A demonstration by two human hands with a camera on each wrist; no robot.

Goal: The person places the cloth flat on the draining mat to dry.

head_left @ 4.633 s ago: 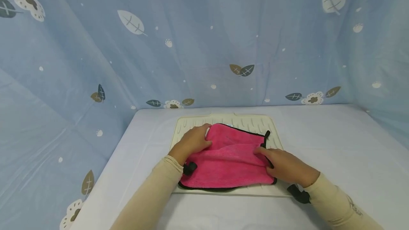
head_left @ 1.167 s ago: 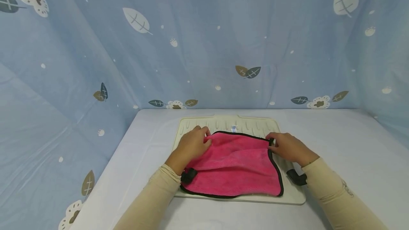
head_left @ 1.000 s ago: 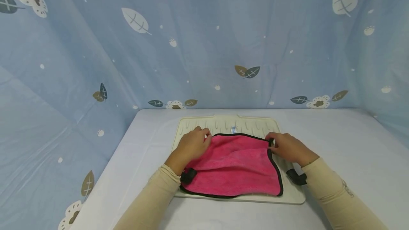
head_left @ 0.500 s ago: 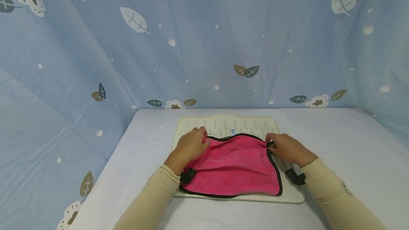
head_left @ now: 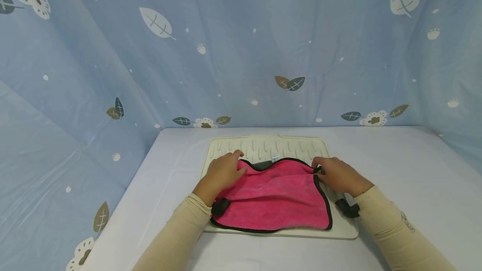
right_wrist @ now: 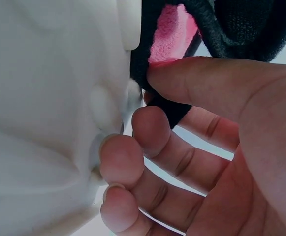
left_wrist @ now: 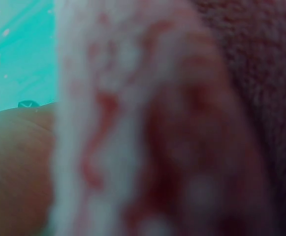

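A pink towel (head_left: 275, 200) with black edging lies unevenly over a cream ribbed draining mat (head_left: 226, 143), with a crease across its middle. My left hand (head_left: 222, 175) pinches the towel's far left corner between thumb and fingers. In the left wrist view the towel (left_wrist: 157, 123) is close and blurred and hides the fingertips. My right hand (head_left: 337, 175) is at the far right corner. Seen from the right wrist, thumb and index finger pinch the black edging (right_wrist: 147, 49), while the other fingers curl loosely below, close to the pale mat (right_wrist: 34, 123).
A white-covered table (head_left: 395, 170) lies under the mat. Blue patterned fabric (head_left: 244, 53) hangs behind and at both sides. A small tag (head_left: 276, 159) shows at the towel's far edge. Dark wrist mounts (head_left: 347, 208) sit near the sleeves.
My right hand has moved from the towel's right side to its far right corner. The far edge, earlier fairly straight, now dips near my left hand, showing a dark grey part behind it.
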